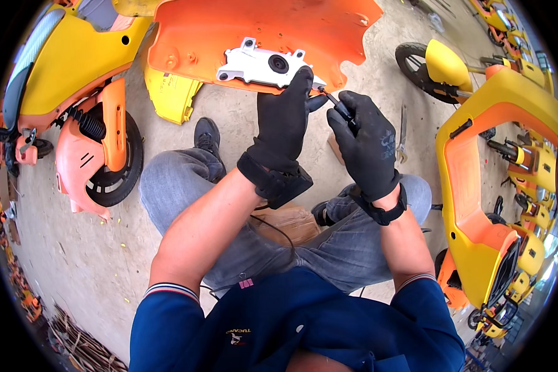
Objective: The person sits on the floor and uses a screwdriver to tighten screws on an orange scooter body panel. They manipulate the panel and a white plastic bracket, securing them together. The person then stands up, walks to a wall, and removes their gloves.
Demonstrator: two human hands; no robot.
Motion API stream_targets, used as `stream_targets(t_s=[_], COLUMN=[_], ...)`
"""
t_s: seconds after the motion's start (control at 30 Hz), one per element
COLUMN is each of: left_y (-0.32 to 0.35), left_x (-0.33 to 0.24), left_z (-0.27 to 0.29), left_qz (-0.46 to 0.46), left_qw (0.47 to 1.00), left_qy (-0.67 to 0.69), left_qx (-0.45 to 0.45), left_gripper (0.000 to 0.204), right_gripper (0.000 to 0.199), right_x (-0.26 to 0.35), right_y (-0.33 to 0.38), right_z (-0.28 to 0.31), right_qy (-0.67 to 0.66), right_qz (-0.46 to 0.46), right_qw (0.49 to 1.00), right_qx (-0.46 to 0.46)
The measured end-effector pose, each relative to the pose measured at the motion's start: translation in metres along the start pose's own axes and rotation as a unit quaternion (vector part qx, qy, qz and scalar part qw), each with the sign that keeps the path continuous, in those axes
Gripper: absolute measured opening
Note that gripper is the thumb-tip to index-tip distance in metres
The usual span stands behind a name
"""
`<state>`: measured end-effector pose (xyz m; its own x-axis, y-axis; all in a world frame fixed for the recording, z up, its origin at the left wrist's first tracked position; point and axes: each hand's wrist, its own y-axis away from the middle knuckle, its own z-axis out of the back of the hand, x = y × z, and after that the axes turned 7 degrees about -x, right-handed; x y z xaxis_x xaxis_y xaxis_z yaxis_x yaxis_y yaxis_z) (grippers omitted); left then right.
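The white bracket (263, 64) (a flat plate with a round black fitting in its middle) lies against the lower edge of the orange body panel (260, 31), straight ahead of the person and above both knees. The left hand (283, 121), in a black glove, reaches up to it, fingertips pressed on the bracket's right end, fingers extended rather than closed around anything. The right hand (367, 146), also gloved, sits just beside and slightly lower, closed around the dark handle of a screwdriver (336, 105) whose tip points up-left toward the bracket's right corner, just beside the left fingertips. A spanner (402, 133) lies on the concrete floor (93, 248), right of the right hand.
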<state>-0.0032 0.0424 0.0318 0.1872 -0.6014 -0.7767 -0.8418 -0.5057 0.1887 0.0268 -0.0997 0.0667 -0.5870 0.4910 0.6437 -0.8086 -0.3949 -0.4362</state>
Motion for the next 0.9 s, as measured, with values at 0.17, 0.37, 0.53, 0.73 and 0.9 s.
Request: stream_targets(t_s=[0.17, 0.37, 0.53, 0.73, 0.9], left_y=[0.001, 0.002, 0.007, 0.007, 0.006], left_x=[-0.001, -0.002, -0.002, -0.005, -0.003], left_z=[-0.003, -0.007, -0.01, -0.01, -0.009], left_qz=[0.006, -0.002, -0.046, -0.071, -0.075], left_qw=[1.0, 0.998, 0.997, 0.995, 0.992], left_qy=[0.002, -0.029, -0.045, -0.051, -0.093], left_qx=[-0.024, -0.047, -0.046, -0.05, -0.042], left_gripper=[0.035, 0.033, 0.029, 0.024, 0.024], right_gripper=[0.028, 0.028, 0.026, 0.019, 0.026], right_x=[-0.001, 0.002, 0.004, 0.003, 0.017], right_y=[0.0, 0.0, 0.001, -0.004, -0.005], right_z=[-0.001, -0.004, -0.005, -0.005, -0.009], right_qy=[0.03, 0.086, 0.093, 0.002, -0.172], right_qz=[0.034, 0.073, 0.078, -0.03, -0.216], right_qw=[0.999, 0.993, 0.992, 0.999, 0.96], right_qx=[-0.01, -0.028, -0.034, 0.039, 0.042])
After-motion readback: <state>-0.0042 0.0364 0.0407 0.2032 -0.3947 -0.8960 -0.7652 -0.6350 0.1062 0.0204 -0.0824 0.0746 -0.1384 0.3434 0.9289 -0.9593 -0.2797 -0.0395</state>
